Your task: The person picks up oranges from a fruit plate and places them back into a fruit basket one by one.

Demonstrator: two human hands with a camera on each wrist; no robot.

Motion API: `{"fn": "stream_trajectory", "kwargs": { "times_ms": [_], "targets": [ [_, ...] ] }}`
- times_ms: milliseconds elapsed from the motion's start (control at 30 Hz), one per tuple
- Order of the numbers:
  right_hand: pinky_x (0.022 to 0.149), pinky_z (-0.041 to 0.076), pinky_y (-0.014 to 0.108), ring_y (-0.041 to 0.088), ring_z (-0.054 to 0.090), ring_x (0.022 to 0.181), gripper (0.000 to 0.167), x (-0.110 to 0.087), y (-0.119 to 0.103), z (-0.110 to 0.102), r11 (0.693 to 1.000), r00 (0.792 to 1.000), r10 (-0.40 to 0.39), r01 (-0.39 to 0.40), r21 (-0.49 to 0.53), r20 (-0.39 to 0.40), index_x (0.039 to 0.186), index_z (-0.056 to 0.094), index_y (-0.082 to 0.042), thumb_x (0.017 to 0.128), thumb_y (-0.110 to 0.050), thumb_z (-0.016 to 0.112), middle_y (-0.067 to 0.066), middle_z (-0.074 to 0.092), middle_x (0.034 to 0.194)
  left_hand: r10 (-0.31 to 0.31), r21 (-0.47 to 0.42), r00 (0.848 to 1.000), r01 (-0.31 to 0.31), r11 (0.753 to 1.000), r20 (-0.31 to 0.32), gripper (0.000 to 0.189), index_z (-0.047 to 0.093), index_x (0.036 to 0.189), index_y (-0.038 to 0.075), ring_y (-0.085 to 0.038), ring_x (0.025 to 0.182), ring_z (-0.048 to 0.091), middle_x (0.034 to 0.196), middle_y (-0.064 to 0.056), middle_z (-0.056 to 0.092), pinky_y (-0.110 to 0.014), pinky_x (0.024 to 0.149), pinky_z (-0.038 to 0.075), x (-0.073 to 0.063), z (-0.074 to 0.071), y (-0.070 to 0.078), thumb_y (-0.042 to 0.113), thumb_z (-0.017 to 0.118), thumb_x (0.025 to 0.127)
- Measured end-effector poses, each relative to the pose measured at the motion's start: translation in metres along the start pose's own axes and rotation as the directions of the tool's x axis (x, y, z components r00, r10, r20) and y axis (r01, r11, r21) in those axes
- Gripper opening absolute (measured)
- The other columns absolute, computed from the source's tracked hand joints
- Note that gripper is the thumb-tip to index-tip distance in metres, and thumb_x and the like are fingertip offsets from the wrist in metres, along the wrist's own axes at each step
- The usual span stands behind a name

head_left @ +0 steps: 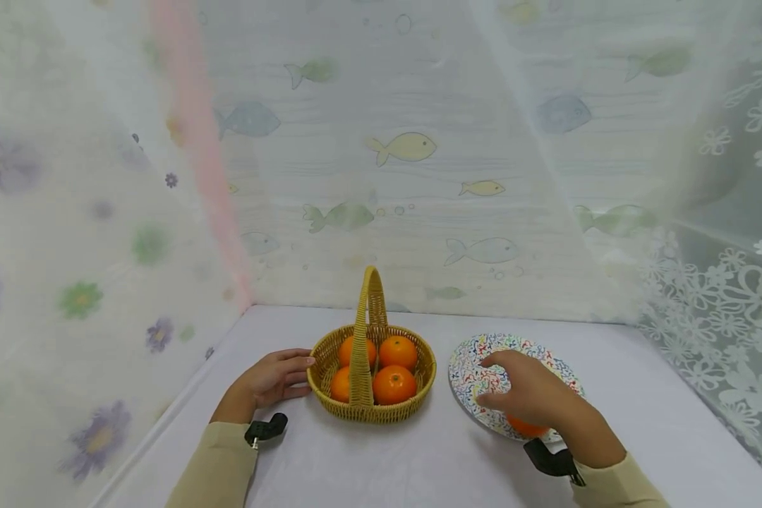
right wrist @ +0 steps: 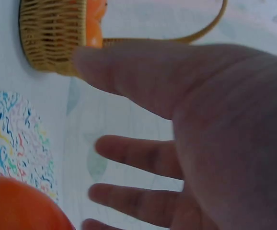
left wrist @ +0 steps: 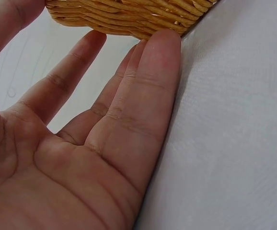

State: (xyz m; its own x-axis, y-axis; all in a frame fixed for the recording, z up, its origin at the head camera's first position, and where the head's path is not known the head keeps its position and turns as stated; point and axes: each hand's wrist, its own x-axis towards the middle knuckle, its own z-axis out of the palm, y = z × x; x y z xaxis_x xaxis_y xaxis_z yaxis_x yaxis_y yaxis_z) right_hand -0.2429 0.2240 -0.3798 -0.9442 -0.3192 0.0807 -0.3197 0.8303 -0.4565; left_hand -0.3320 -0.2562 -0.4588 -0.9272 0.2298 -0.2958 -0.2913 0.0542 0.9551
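Note:
A yellow wicker basket (head_left: 381, 416) with a tall arched handle stands mid-table and holds several oranges (head_left: 395, 385). My left hand (head_left: 271, 381) touches the basket's left side with its fingertips, the fingers nearly straight. In the left wrist view those fingertips meet the woven wall (left wrist: 129, 17). To the right lies a round plate (head_left: 473, 381) speckled in many colours. Over it hovers my right hand (head_left: 533, 391), thumb and fingers spread apart with nothing between them. An orange (head_left: 525, 427) sits on the plate under that hand, partly hidden by it; the right wrist view shows this orange (right wrist: 21, 208) apart from the fingers.
A white cloth covers the table (head_left: 355, 466). Behind it hangs a pale curtain (head_left: 406, 212) printed with fish, and a flowered curtain (head_left: 101, 317) closes off the left. Lace-patterned sheer fabric (head_left: 736, 339) hangs at the right.

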Motion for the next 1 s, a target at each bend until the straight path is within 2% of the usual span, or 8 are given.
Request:
{"fn": "stream_trajectory", "kwargs": {
  "times_ms": [167,233,333,467,733,1000],
  "targets": [
    [0.104,0.049,0.063,0.041,0.054,0.132,0.074,-0.003,0.009,-0.007,0.998,0.993,0.055,-0.055,-0.002,0.101,0.136,0.062,-0.012,0.076,-0.044,0.091,0.017,0.057,0.145,0.013,0.003,0.999,-0.013,1.000,0.031,0.070,0.040,0.155,0.001,-0.021,0.114,0.070,0.141,-0.013,0.062,-0.045,0.097,0.059,0.000,-0.002,0.000,0.031,0.071,0.100],
    [0.098,0.054,0.059,0.037,0.057,0.124,0.078,-0.003,0.013,-0.009,0.996,0.988,0.085,-0.085,0.001,0.131,0.137,0.062,-0.012,0.072,-0.041,0.093,0.017,0.057,0.145,0.013,0.003,0.999,-0.013,1.000,0.030,0.070,0.040,0.155,0.001,-0.021,0.115,0.070,0.141,-0.012,0.062,-0.045,0.098,0.059,0.000,-0.002,0.001,0.031,0.071,0.100],
    [0.086,0.060,0.049,0.030,0.060,0.108,0.081,-0.001,0.019,-0.011,0.993,0.977,0.119,-0.120,-0.008,0.176,0.138,0.062,-0.012,0.068,-0.038,0.096,0.016,0.062,0.137,0.007,0.002,1.000,-0.007,1.000,0.006,0.067,0.043,0.153,0.002,-0.022,0.114,0.070,0.138,-0.012,0.064,-0.046,0.096,0.060,0.001,-0.001,0.002,0.031,0.071,0.099],
    [0.075,0.059,0.040,0.023,0.059,0.095,0.081,0.000,0.024,-0.009,0.986,0.960,0.166,-0.166,-0.016,0.226,0.136,0.063,-0.012,0.066,-0.034,0.097,0.010,0.066,0.123,-0.002,0.000,1.000,0.002,1.000,-0.012,0.066,0.046,0.151,0.003,-0.022,0.113,0.070,0.135,-0.010,0.066,-0.046,0.096,0.060,0.000,0.001,0.001,0.032,0.073,0.098],
    [0.073,0.057,0.039,0.024,0.057,0.093,0.075,0.000,0.032,-0.004,0.981,0.955,0.191,-0.190,-0.028,0.227,0.129,0.066,-0.009,0.062,-0.024,0.097,0.007,0.067,0.116,0.004,-0.002,1.000,-0.004,1.000,0.005,0.066,0.043,0.152,0.002,-0.021,0.110,0.071,0.131,-0.009,0.067,-0.045,0.095,0.060,0.000,-0.001,-0.001,0.031,0.072,0.099],
    [0.071,0.053,0.038,0.023,0.056,0.090,0.067,0.002,0.039,-0.006,0.980,0.955,0.199,-0.188,-0.068,0.218,0.114,0.068,-0.009,0.058,-0.029,0.101,0.004,0.066,0.104,0.002,0.002,1.000,-0.002,1.000,0.001,0.064,0.046,0.151,0.003,-0.021,0.110,0.071,0.130,-0.009,0.068,-0.045,0.095,0.060,0.000,0.000,-0.001,0.031,0.071,0.100]
  ]
}}
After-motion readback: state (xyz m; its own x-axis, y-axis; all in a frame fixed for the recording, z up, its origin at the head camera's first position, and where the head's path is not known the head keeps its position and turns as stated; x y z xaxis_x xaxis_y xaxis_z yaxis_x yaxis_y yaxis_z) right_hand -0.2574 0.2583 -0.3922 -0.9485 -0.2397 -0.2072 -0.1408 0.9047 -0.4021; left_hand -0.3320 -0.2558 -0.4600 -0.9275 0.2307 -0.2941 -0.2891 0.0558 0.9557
